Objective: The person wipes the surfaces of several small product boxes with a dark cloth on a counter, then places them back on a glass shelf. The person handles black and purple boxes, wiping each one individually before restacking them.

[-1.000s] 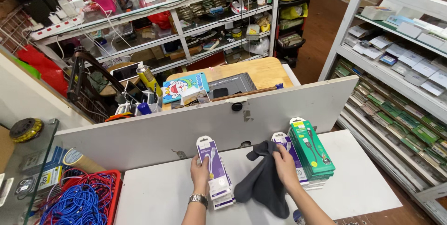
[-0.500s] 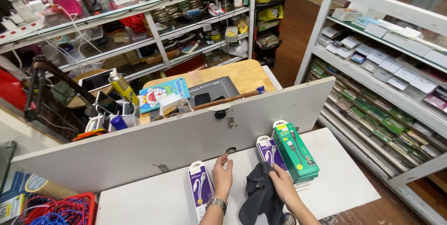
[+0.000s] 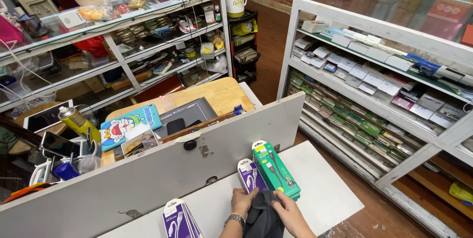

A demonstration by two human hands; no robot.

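— Both hands low at the near edge of the white table, closed on a dark cloth. Left hand gripping its upper left side, wristband just below; right hand clasping the right side, fingers curled over the fabric.

— And the cloth itself?

— Bunched between the two palms, long axis running away from the body toward the boxes, lower end hanging off the bottom of the view. Touching both hands, so neither nearer; left hand slightly further up it.

— Just beyond?

— Purple-and-white cable box lying flat, touching or nearly touching the left fingertips. Green cable boxes stacked just to its right, long sides angled the same way, near the right hand but apart from it. Another stack of purple boxes well to the left, partly cut off.

— Further out?

— Grey partition board standing along the table's far edge. Behind it a wooden desk with a blue cartoon case and a yellow spray can. Glass shelving with small packets off to the right.
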